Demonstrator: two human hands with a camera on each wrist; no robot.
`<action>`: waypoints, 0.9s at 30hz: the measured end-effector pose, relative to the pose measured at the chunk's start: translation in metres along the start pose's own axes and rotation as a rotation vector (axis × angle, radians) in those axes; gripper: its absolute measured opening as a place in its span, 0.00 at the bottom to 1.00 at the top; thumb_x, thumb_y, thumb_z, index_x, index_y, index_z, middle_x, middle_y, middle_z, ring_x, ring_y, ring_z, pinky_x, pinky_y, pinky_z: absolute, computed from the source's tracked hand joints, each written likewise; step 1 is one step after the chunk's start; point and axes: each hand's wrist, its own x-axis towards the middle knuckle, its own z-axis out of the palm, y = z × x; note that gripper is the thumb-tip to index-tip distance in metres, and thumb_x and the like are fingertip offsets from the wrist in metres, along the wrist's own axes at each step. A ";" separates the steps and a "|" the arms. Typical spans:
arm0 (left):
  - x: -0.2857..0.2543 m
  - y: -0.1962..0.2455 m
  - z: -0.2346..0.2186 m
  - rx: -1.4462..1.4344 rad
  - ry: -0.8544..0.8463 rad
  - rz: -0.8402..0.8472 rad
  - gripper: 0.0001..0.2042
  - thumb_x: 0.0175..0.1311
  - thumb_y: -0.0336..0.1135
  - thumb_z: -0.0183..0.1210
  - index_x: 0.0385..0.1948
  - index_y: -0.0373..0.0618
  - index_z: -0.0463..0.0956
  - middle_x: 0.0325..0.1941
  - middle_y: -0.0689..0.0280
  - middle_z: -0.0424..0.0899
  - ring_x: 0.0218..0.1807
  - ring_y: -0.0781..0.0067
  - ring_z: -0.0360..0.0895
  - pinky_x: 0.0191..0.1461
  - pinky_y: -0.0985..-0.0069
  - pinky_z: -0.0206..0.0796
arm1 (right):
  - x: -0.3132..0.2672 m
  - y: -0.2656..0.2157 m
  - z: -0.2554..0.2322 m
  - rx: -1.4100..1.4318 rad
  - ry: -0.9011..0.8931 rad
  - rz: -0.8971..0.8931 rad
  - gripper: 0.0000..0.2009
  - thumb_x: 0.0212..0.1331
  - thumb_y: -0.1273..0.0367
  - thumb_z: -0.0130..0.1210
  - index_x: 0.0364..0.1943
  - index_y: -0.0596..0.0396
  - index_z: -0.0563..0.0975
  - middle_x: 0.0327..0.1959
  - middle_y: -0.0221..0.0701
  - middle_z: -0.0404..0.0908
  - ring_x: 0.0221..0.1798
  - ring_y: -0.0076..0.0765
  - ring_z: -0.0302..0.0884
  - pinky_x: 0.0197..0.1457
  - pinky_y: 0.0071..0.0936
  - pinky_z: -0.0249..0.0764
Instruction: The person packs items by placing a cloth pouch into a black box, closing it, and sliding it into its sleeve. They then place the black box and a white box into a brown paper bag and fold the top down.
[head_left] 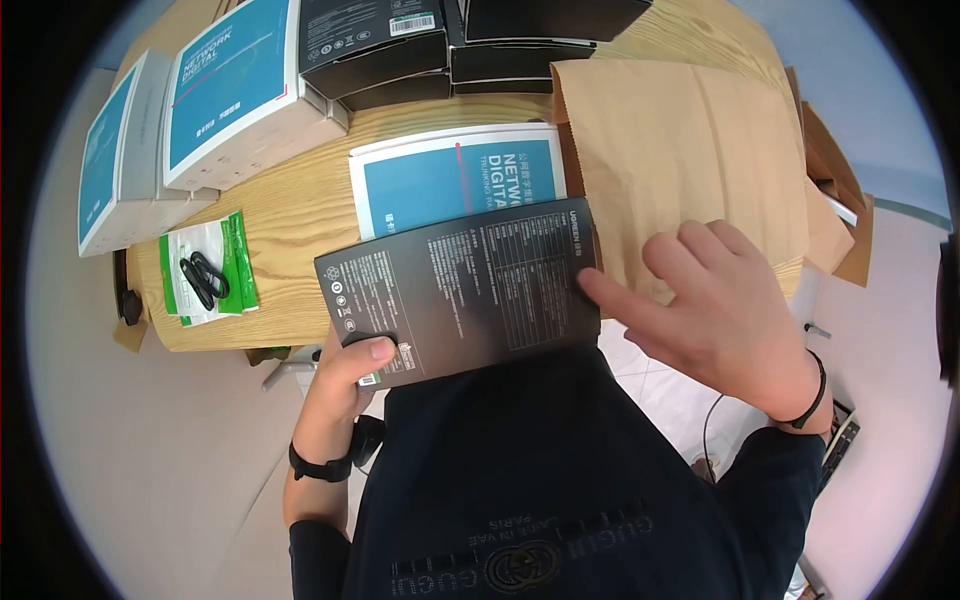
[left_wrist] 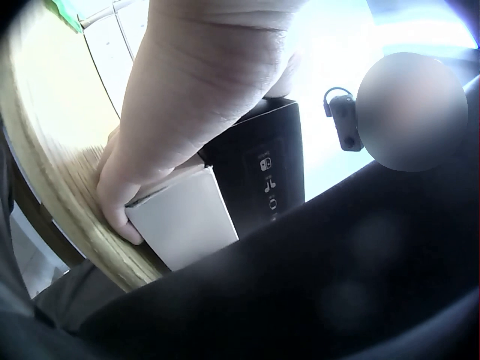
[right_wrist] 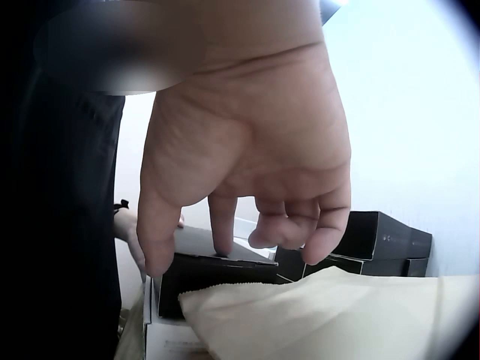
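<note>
Black UGREEN box (head_left: 460, 290) overlaps a blue-and-white box (head_left: 450, 178) in the head view, its near-left corner clamped by the left grip (head_left: 347, 375). The left wrist view shows bent fingers beside a white panel (left_wrist: 186, 219). Right wrist: the right grip (right_wrist: 247, 161) has fingers apart, index touching the black box.

The box (head_left: 455, 295) that I hold is black, covered with rows of small white print and one white-lined grid; a small green strip marks its corner. The carton (head_left: 410, 195) beyond it is white with a blue face, white letters and a red line, and the stacked boxes (head_left: 370, 38) at the back are black. My table (head_left: 300, 295) shows a yellow-brown wood grain. The bag (head_left: 690, 165) is plain light brown, the pouch (head_left: 238, 265) green and white, the cable (head_left: 205, 280) black. My shirt (head_left: 500, 450) is black too, with dull lettering.
</note>
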 end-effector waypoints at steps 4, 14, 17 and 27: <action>-0.003 0.000 0.001 -0.005 0.013 0.004 0.41 0.51 0.42 0.67 0.70 0.34 0.65 0.63 0.53 0.80 0.64 0.59 0.79 0.65 0.66 0.71 | 0.010 -0.003 0.012 -0.178 0.020 -0.062 0.16 0.50 0.69 0.61 0.46 0.44 0.80 0.30 0.25 0.67 0.33 0.32 0.69 0.34 0.30 0.64; -0.022 -0.013 -0.023 -0.110 0.057 0.052 0.38 0.52 0.40 0.67 0.66 0.33 0.68 0.60 0.53 0.82 0.61 0.59 0.81 0.65 0.66 0.73 | 0.016 -0.012 0.009 -0.325 -0.145 -0.024 0.16 0.54 0.69 0.60 0.50 0.45 0.81 0.28 0.24 0.68 0.32 0.29 0.68 0.34 0.30 0.62; -0.024 -0.017 -0.002 -0.141 0.066 0.082 0.37 0.52 0.40 0.68 0.65 0.32 0.69 0.60 0.54 0.82 0.60 0.60 0.82 0.64 0.66 0.73 | -0.008 0.001 0.008 -0.328 -0.187 -0.033 0.26 0.51 0.72 0.61 0.59 0.42 0.80 0.29 0.25 0.67 0.31 0.30 0.65 0.34 0.31 0.59; -0.021 -0.016 -0.014 -0.179 0.081 0.115 0.39 0.49 0.43 0.70 0.64 0.32 0.70 0.58 0.53 0.83 0.59 0.59 0.83 0.63 0.66 0.74 | 0.025 -0.012 0.033 -0.456 -0.467 -0.097 0.10 0.51 0.70 0.61 0.40 0.46 0.81 0.25 0.24 0.69 0.32 0.29 0.69 0.35 0.29 0.60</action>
